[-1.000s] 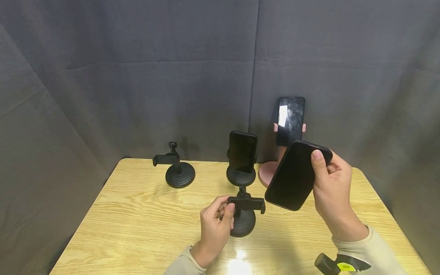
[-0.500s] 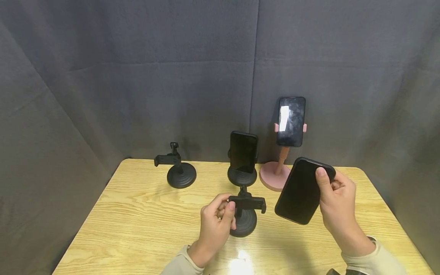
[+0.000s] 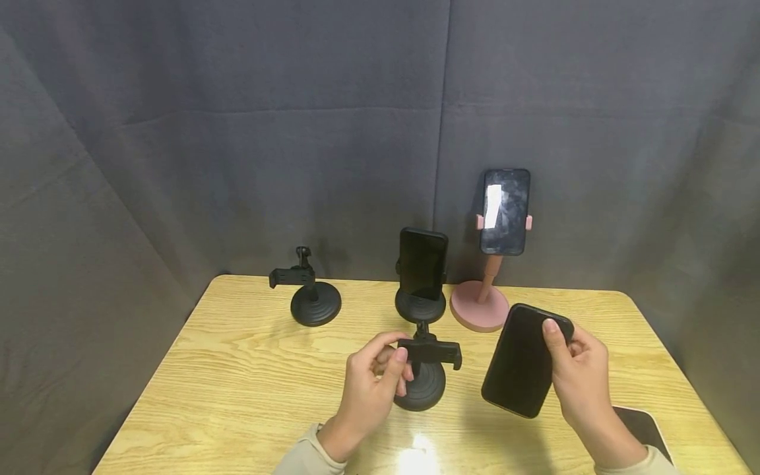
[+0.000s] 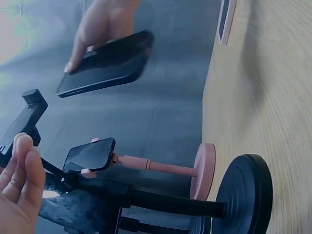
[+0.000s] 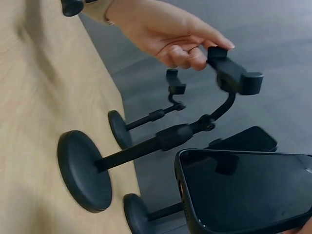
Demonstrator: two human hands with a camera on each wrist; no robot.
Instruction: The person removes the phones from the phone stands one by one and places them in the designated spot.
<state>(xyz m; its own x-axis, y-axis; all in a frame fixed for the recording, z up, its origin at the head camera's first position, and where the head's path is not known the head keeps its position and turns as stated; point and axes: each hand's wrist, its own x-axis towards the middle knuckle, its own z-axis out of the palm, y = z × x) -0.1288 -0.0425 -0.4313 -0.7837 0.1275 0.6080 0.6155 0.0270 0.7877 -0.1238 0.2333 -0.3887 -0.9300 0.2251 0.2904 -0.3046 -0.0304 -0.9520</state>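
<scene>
My left hand (image 3: 373,389) pinches the left end of the clamp on a black phone stand (image 3: 429,351), whose round base rests on the table. In the right wrist view the clamp of this near stand (image 5: 234,75) holds no phone. To the right, my right hand (image 3: 582,376) grips a black smartphone (image 3: 522,363) by its upper right edge, thumb on the screen side. The phone is tilted and held apart from the clamp. In the left wrist view this smartphone (image 4: 107,63) hangs above the near stand, with my fingers behind it.
Behind stands another black stand carrying a black phone (image 3: 421,264), beside a pink stand (image 3: 479,307) with a phone (image 3: 505,211). A third black stand (image 3: 315,303) without a phone is at the back left. A pale-edged device (image 3: 644,429) lies near my right wrist. Grey curtains enclose the table.
My right hand has lowered the smartphone toward me, uncovering the pink stand's base and, by my wrist, the pale-edged device. My left hand keeps its pinch on the clamp.
</scene>
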